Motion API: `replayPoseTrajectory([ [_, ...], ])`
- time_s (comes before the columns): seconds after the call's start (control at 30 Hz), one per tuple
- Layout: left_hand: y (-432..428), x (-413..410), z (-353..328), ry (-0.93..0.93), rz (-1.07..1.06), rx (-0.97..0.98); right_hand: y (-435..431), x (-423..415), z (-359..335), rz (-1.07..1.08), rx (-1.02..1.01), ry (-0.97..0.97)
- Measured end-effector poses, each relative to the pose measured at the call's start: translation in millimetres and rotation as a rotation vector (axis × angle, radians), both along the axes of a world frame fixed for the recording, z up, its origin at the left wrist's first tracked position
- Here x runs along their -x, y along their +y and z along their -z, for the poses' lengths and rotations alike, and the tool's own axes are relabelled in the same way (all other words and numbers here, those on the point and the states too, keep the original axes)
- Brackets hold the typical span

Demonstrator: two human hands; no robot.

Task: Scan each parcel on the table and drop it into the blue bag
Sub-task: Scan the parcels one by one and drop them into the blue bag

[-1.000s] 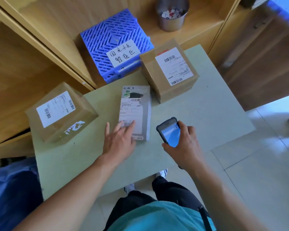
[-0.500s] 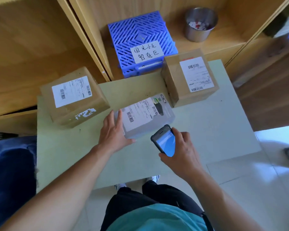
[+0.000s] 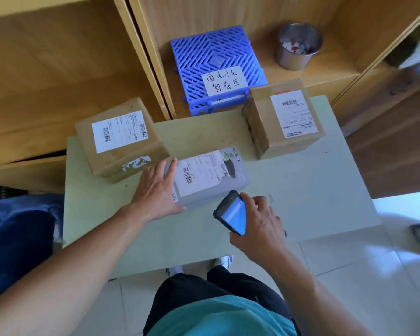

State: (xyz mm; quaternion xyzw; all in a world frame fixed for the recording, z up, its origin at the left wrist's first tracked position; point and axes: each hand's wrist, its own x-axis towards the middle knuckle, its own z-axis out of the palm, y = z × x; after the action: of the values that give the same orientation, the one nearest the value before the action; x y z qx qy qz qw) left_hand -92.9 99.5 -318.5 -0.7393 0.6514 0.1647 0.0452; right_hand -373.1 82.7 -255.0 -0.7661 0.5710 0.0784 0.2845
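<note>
Careful: the scanner (image 3: 232,214) sits low at the near edge of the grey parcel (image 3: 211,175) and may miss the barcode, and mid-worktop (image 3: 301,190) that parcel could slide under your left grip (image 3: 155,190), fingers flat on its end, while your right grip (image 3: 257,224) wraps the scanner.

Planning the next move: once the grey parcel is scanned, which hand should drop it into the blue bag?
Left, probably. The left hand rests on the grey parcel, the blue bag lies on that side, and the right hand grips the scanner.
</note>
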Motion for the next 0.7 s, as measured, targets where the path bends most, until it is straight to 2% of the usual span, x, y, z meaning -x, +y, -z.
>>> replayPoseTrajectory([
  [0.37,100.5,-83.3,-59.8,-0.119,0.095,0.089,14.9,-81.9,-33.6,-0.349,0.14,0.071],
  [0.7,228.0,-184.2,-72.9,-0.114,-0.037,0.117,103.9,-206.9,-45.0,-0.514,0.131,0.071],
])
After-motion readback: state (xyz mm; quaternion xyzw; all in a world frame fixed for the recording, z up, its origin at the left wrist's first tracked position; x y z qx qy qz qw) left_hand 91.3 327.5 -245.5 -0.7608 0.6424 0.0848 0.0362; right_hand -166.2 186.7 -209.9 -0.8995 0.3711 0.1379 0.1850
